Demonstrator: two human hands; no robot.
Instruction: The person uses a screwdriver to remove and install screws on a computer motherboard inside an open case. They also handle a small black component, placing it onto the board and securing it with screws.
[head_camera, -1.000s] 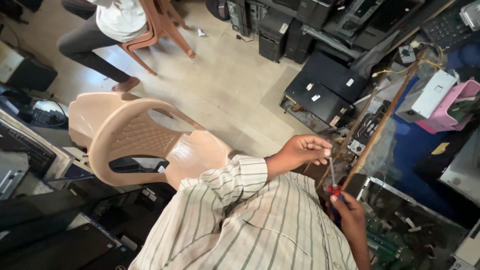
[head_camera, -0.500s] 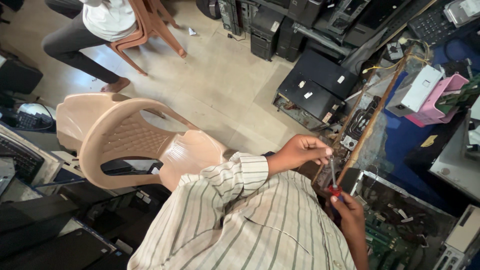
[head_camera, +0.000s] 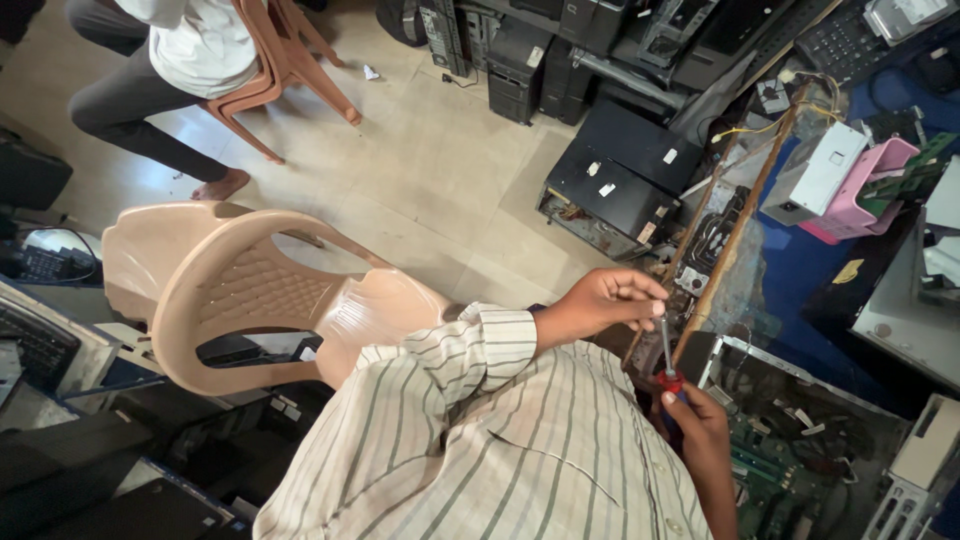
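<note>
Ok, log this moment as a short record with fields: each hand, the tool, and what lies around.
left hand: pinches the tip of the screwdriver shaft
right hand: grips the screwdriver handle
screwdriver: red handle, metal shaft pointing up between the hands
open computer case: beside the right hand, green circuit board inside
plastic chair: tan, beside the person
other person: seated on a brown chair

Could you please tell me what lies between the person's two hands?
In the head view, the screwdriver spans it: the left hand pinches its shaft's tip, the right hand grips its red handle.
</note>
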